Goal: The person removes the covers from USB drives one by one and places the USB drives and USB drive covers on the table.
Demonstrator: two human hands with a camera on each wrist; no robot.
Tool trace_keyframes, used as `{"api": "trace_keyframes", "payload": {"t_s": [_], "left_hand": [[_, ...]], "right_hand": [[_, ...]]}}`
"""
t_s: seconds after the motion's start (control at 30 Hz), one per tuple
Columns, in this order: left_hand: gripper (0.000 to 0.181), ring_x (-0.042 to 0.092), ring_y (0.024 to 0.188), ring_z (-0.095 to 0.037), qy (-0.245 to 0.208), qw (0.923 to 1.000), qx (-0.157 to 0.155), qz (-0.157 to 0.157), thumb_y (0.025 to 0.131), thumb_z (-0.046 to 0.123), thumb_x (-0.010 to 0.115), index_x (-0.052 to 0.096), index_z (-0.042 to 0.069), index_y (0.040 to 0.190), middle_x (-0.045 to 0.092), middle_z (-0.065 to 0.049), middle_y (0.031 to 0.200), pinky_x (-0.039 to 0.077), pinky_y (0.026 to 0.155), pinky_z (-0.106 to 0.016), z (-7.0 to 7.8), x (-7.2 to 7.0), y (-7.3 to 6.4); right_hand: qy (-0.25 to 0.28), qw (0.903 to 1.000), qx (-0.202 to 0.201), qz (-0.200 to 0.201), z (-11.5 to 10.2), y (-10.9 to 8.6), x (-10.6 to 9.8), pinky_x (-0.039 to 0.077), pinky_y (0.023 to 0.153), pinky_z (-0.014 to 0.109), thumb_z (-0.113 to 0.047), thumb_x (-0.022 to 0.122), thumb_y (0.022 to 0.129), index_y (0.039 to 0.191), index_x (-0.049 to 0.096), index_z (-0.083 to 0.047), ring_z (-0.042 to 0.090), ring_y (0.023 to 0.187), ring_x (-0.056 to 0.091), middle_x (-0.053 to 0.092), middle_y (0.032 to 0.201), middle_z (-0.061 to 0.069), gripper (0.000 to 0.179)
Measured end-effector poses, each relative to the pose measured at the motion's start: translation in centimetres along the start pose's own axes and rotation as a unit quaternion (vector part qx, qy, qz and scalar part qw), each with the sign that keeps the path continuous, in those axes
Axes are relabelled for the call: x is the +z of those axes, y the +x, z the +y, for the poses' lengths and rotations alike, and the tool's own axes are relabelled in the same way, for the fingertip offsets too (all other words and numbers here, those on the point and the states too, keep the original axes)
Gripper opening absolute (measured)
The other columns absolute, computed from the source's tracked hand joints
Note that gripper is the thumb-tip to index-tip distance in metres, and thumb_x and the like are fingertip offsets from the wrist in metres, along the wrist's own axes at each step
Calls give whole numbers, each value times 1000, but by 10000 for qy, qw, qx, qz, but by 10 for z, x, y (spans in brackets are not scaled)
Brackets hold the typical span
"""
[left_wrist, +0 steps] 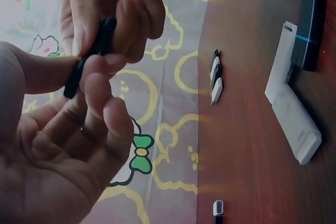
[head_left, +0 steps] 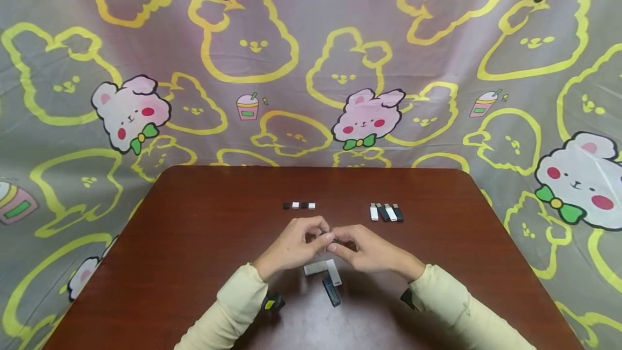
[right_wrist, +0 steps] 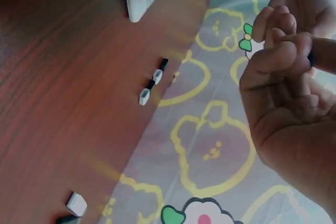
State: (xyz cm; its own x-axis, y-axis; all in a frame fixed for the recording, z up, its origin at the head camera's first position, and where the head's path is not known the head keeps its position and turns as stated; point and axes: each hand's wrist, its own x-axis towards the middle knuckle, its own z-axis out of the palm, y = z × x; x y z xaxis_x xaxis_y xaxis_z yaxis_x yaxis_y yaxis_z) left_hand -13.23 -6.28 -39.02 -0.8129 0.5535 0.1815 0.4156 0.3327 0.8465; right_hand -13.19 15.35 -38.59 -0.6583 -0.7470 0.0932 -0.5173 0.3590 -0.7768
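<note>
Both hands meet above the middle of the brown table (head_left: 194, 242). My left hand (head_left: 326, 237) and my right hand (head_left: 340, 243) pinch one small black USB stick (left_wrist: 92, 56) from opposite ends. In the left wrist view the left hand (left_wrist: 86, 72) holds the lower end between thumb and fingers. The right wrist view shows the right hand (right_wrist: 294, 51) with curled fingers and only a sliver of the black stick (right_wrist: 312, 59). Under the hands lie two white sticks (head_left: 316, 268) (head_left: 333, 272) and another black stick (head_left: 331, 290).
A row of small black and white caps (head_left: 299, 205) sits behind the hands. To the back right lies a row of several capped sticks (head_left: 386, 212). A cartoon-print cloth (head_left: 311, 69) hangs behind the table.
</note>
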Motion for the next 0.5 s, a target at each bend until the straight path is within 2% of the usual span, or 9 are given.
{"api": "trace_keyframes", "payload": {"t_s": [0.13, 0.2, 0.33, 0.5], "left_hand": [[10, 63, 61, -14, -419, 9988, -159, -203, 100, 17, 64, 68, 11, 92, 69, -10, 70, 50, 58, -22, -1, -2, -1], [10, 64, 62, -17, -569, 9977, -237, -295, 100, 17, 64, 69, 12, 93, 68, -7, 70, 51, 59, -23, -2, -3, -1], [9, 61, 62, -15, -697, 9965, -254, -388, 101, 17, 63, 69, 12, 95, 65, -5, 69, 51, 60, -24, -1, -4, -2], [10, 58, 61, -8, -774, 9962, -201, -355, 101, 16, 63, 67, 10, 94, 64, -6, 68, 49, 58, -24, -2, -3, 0]], "right_hand": [[179, 9997, -102, -122, 1, 0, 1, 55, 82, 23, -24, 53, 106, 117, 68, -20, 1, 90, 65, 76, 106, -7, 19], [225, 9994, -212, -175, 2, -1, 1, 56, 87, 25, -22, 52, 107, 118, 68, -18, 2, 95, 66, 76, 109, -4, 20], [260, 9988, -332, -244, 2, -2, -2, 55, 84, 24, -22, 50, 107, 119, 67, -17, 3, 92, 63, 74, 109, -2, 21], [232, 9990, -232, -290, 1, -4, -5, 55, 85, 24, -23, 50, 108, 120, 66, -19, 3, 93, 61, 72, 109, -5, 21]]}}
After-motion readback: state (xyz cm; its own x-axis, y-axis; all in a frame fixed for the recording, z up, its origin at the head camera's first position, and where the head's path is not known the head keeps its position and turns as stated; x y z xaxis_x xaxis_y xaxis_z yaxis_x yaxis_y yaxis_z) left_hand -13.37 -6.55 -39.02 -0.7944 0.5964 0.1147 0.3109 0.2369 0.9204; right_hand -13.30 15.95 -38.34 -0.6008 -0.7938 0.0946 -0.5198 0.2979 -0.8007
